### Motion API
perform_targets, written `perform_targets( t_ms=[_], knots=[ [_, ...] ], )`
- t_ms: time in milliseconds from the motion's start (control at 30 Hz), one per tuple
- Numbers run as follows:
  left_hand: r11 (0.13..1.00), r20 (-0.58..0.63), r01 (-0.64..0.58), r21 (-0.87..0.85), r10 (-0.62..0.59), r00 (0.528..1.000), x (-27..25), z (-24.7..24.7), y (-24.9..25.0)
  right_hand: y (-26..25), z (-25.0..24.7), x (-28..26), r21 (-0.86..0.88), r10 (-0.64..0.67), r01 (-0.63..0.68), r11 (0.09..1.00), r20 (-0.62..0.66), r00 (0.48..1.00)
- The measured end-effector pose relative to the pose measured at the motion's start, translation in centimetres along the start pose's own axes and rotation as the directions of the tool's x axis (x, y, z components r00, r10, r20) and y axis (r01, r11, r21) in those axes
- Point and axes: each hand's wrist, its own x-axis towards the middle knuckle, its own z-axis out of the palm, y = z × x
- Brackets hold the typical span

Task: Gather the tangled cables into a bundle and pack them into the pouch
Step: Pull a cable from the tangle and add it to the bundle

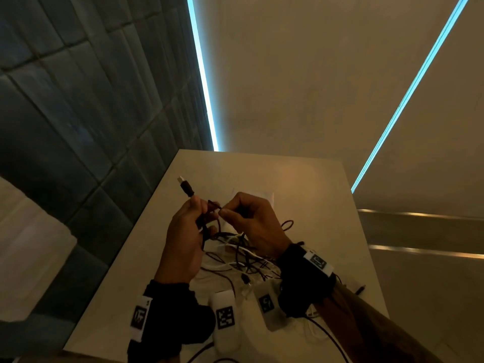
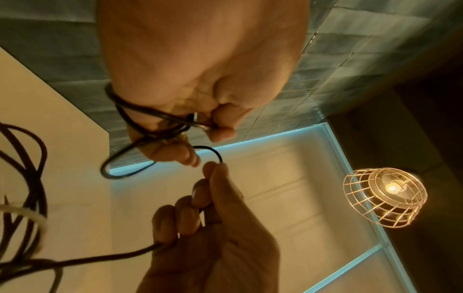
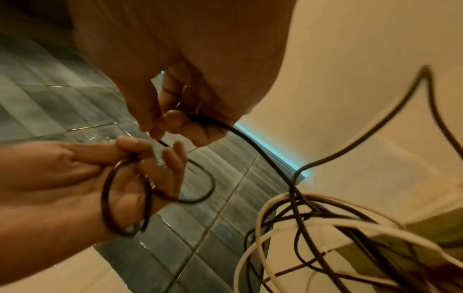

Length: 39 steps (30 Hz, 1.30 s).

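Observation:
My left hand (image 1: 200, 209) grips a black cable (image 1: 209, 221) wound in small loops round its fingers (image 3: 125, 198), and the cable's USB plug (image 1: 185, 186) sticks up above the hand. Just to its right, my right hand (image 1: 225, 210) pinches the same cable's running length (image 2: 220, 161) between thumb and forefinger. Both hands hover above the table. Below them a tangle of black and white cables (image 1: 243, 258) lies on the table (image 1: 314, 205), partly lifted in the right wrist view (image 3: 325, 228). A pale flat item (image 1: 265, 196), possibly the pouch, lies behind my right hand and is mostly hidden.
A dark tiled wall (image 1: 78, 113) runs close along the table's left edge. A loose black plug (image 1: 361, 288) lies near the right edge. More cable trails off the near edge (image 1: 327, 336). A wire-cage lamp (image 2: 383, 198) hangs overhead.

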Motion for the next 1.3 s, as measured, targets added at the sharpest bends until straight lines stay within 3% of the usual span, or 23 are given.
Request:
perform_targets(
  t_ms=[133, 200, 300, 500, 667, 867, 1033, 1200, 1300],
  knots=[
    [0.971, 0.227, 0.054, -0.233, 0.001, 0.974, 0.1, 0.5, 0.9, 0.2, 0.1, -0.8, 0.031, 0.001, -0.004, 1.0, 0.09, 0.996],
    [0.952, 0.262, 0.041, -0.302, 0.042, 0.964, 0.0, 0.8, 0.8, 1.3, 0.0, -1.5, 0.047, 0.051, -0.056, 0.997, 0.102, 0.993],
    [0.937, 0.231, -0.01, -0.348, 0.096, 0.968, 0.1, 1.4, 0.3, 3.6, -0.3, -2.5, 0.106, 0.142, -0.15, 0.983, 0.079, 0.987],
    [0.915, 0.152, -0.059, -0.399, 0.129, 0.98, 0.8, 0.7, 0.2, 9.2, -0.8, -4.8, -0.036, 0.257, -0.255, 0.966, 0.043, 0.966],
    [0.908, 0.137, -0.068, -0.413, 0.136, 0.981, 0.9, 0.2, 0.4, 12.1, -0.3, -5.7, -0.05, 0.288, -0.285, 0.957, 0.044, 0.957],
    [0.871, 0.116, -0.153, -0.467, 0.232, 0.966, 0.5, -1.7, 2.0, 15.2, -0.3, -6.5, -0.094, 0.352, -0.352, 0.931, -0.012, 0.936],
    [0.964, 0.004, -0.187, -0.187, 0.191, 0.982, 0.8, -2.8, 1.9, 13.2, -0.8, -5.1, -0.168, 0.327, -0.342, 0.925, -0.112, 0.938],
    [0.998, -0.062, -0.012, -0.057, 0.009, 0.998, 1.3, -2.9, -0.6, 6.1, -0.1, -2.1, 0.053, 0.239, -0.235, 0.971, -0.114, 0.964],
    [0.997, -0.049, 0.074, -0.035, -0.076, 0.996, 1.0, -2.1, -1.5, 2.2, 1.1, -0.8, 0.027, 0.085, -0.083, 0.996, -0.085, 0.993]
  ],
)
